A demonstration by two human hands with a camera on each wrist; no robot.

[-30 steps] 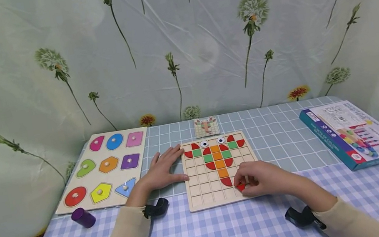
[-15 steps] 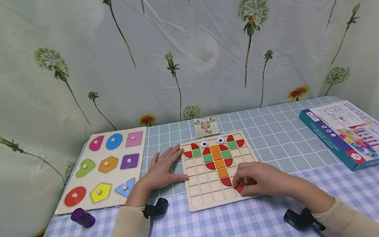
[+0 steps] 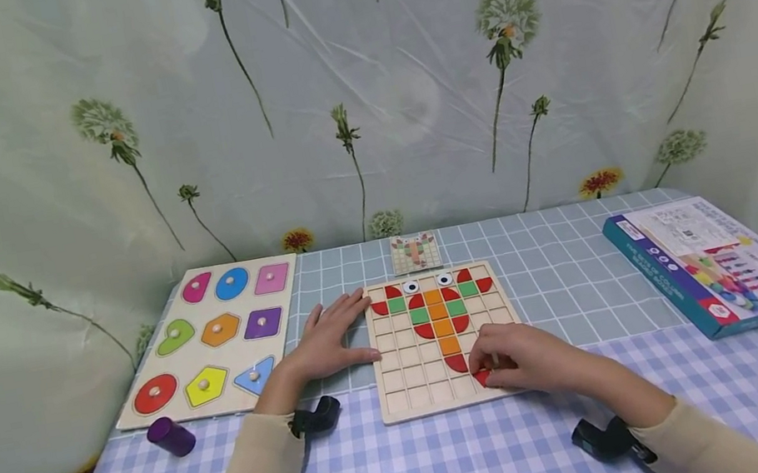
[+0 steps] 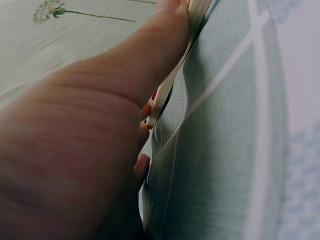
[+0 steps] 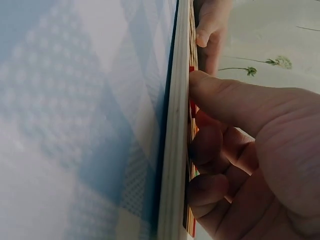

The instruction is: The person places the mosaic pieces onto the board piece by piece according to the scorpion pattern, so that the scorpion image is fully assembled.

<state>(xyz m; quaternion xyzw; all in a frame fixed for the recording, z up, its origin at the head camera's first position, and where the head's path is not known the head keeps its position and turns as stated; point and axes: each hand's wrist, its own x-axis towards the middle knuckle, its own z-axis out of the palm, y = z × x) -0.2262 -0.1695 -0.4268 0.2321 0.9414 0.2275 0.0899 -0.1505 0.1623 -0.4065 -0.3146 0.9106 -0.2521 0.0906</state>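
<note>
A wooden grid board (image 3: 415,399) lies on the table, with red, green and orange tiles and two eye tiles set in its cells. Near its lower right, my right hand (image 3: 525,354) pinches a red quarter-round tile (image 3: 483,378) low over the grid, its fingers curled. From the right wrist, the thumb (image 5: 225,95) shows on the edge of that red tile (image 5: 192,107), beside the board's edge (image 5: 175,150). Along the left side of the board, my left hand (image 3: 329,342) rests with fingers stretched out, fingertips and thumb at the edge. Its palm fills much of the left wrist view.
Behind the board stands a small pattern card (image 3: 416,254). At left lies a knob puzzle board (image 3: 218,362) of colored shapes, with a purple cylinder (image 3: 171,436) in front. A flat toy box (image 3: 722,261) lies at right. A flowered curtain (image 3: 430,92) closes off the back.
The red tile under my right fingers has shifted slightly and lies flatter against the board. My left hand stays in place. The head view has shifted slightly.
</note>
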